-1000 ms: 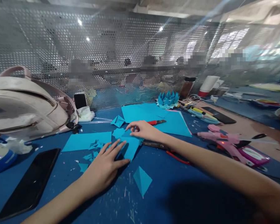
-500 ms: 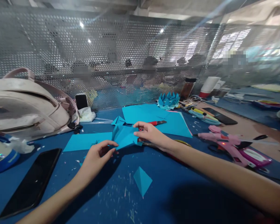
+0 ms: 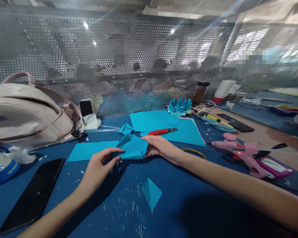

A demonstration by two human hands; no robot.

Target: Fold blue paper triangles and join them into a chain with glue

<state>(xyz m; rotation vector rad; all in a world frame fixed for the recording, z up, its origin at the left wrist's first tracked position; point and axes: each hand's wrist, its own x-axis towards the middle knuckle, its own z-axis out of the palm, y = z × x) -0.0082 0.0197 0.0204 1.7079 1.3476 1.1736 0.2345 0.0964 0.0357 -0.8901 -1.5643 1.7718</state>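
Observation:
A partly folded piece of blue paper (image 3: 132, 147) is raised just off the blue table (image 3: 114, 211) between both hands. My left hand (image 3: 99, 167) pinches its lower left edge with thumb and fingers. My right hand (image 3: 161, 148) grips its right edge, fingers curled. A small folded blue triangle (image 3: 151, 192) lies on the table nearer to me. A flat blue sheet (image 3: 89, 150) lies left of the held paper, and larger blue sheets (image 3: 164, 124) lie behind it with a red utility knife (image 3: 161, 132) on top.
A black phone (image 3: 31, 193) lies at the near left, with a pale backpack (image 3: 29, 110) behind it. A pink glue gun (image 3: 240, 150) and pens sit to the right. A blue paper flower (image 3: 179, 106) stands by the perforated metal screen (image 3: 139, 59).
The paper was pressed flat on the table under both hands; both hands have since lifted it and are holding it by its edges, its fold turned up.

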